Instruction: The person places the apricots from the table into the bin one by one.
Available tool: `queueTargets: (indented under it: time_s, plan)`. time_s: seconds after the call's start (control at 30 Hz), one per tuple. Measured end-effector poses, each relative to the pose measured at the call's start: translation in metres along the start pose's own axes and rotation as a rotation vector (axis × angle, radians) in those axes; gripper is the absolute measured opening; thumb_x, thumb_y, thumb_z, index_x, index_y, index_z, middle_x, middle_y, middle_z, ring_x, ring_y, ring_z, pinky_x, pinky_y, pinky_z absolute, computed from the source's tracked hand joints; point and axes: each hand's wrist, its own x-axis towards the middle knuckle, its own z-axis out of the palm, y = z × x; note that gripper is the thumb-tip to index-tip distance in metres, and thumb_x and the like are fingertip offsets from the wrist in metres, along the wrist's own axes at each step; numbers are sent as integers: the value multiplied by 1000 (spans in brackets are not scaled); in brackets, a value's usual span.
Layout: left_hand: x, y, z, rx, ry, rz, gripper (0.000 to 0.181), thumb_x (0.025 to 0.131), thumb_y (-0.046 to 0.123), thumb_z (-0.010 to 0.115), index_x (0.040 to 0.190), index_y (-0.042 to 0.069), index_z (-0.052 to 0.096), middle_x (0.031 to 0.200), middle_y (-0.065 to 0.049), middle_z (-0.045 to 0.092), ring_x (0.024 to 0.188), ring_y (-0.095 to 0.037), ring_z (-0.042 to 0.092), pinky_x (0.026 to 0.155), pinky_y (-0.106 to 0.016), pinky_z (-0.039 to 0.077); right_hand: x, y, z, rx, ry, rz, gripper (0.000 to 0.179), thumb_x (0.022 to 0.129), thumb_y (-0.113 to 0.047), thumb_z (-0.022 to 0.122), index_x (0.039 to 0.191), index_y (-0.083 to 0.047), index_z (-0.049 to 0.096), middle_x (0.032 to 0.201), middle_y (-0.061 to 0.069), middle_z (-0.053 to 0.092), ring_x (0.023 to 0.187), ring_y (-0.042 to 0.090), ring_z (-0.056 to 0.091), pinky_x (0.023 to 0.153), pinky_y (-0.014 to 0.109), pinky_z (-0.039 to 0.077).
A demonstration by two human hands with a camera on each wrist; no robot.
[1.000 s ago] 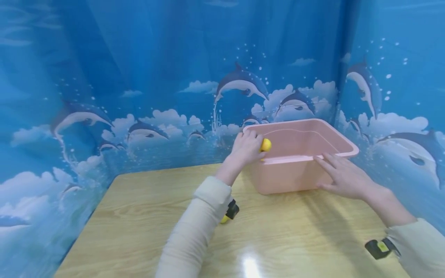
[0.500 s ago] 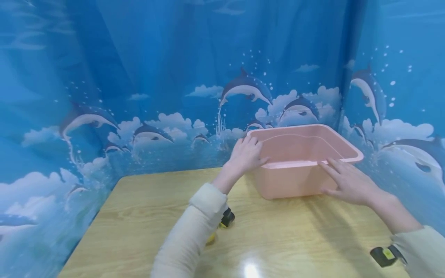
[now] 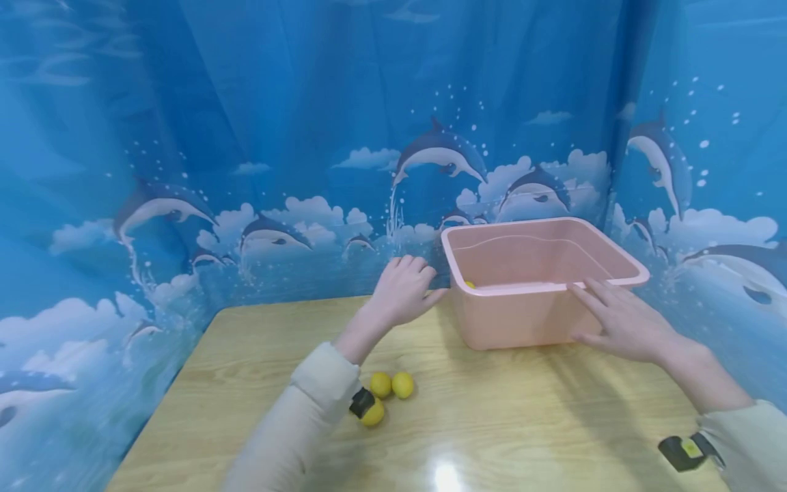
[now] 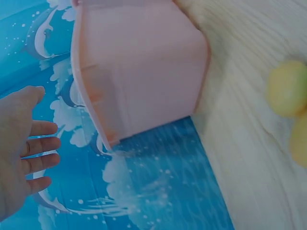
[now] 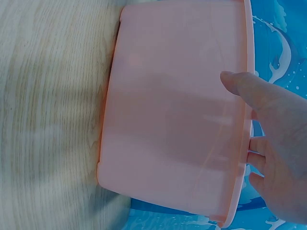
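Beside the left end of a pink plastic bin, my left hand is in the air with its fingers loose and nothing in it. In the left wrist view, the left hand shows its fingers spread apart from the bin's rim. My right hand rests at the near rim with fairly straight fingers laid over it. Its thumb lies in front of the outer wall in the right wrist view. Just inside the bin's left end, a bit of a yellow ball-shaped fruit shows; the bin's floor is hidden.
Several yellow ball-shaped fruits lie together on the wooden table, near my left sleeve. A blue dolphin-print curtain hangs behind the table and on its right side. The bin stands by the table's back edge.
My left hand has let go of the yellow fruit over the bin and drawn back to the left. Fruits on the table have come out from behind the sleeve. The right hand stays at the rim.
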Motion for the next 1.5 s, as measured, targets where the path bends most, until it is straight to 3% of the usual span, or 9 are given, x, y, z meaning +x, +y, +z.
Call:
queueTargets:
  time_s: [0.23, 0.53, 0.87, 1.07, 1.3, 1.5]
  plan:
    - [-25, -10, 17, 38, 35, 53, 38, 91, 47, 51, 95, 12, 66, 96, -4, 59, 92, -21, 53, 83, -37, 43, -1, -1, 1, 1, -1, 0, 80, 81, -40, 68, 140, 2, 34, 139, 33, 29, 124, 50, 31, 95, 61, 28]
    - [-50, -12, 38, 49, -1, 100, 44, 88, 49, 54, 104, 9, 63, 99, -5, 60, 96, -22, 54, 87, -37, 42, 0, -2, -1, -3, -30, 20, 82, 82, -45, 66, 140, 2, 33, 140, 33, 28, 125, 50, 29, 96, 62, 28]
    - [-77, -7, 60, 93, -77, 168, 49, 87, 53, 54, 110, 10, 60, 98, -4, 59, 94, -20, 54, 87, -37, 42, 1, -4, -3, -4, -45, 41, 83, 81, -41, 68, 140, 3, 32, 141, 33, 26, 125, 50, 29, 95, 62, 28]
    - [-86, -5, 66, 82, -180, 150, 56, 87, 55, 53, 118, 8, 56, 105, -5, 58, 100, -22, 52, 92, -39, 40, 3, -2, -4, -1, -41, 38, 84, 81, -41, 68, 142, 2, 30, 141, 34, 25, 126, 50, 27, 96, 63, 27]
    - [-94, -3, 80, 123, -209, 179, 54, 85, 58, 52, 108, 10, 58, 94, -2, 56, 92, -20, 52, 87, -38, 41, 3, -2, -3, 0, -49, 51, 85, 82, -45, 66, 141, 3, 30, 142, 33, 24, 126, 50, 27, 95, 63, 28]
    - [-102, 0, 88, 130, -257, 169, 55, 84, 61, 49, 107, 11, 58, 96, -2, 56, 93, -20, 51, 88, -39, 41, 1, -2, -1, 4, -45, 42, 86, 82, -46, 66, 142, 2, 28, 143, 32, 23, 127, 49, 26, 96, 63, 27]
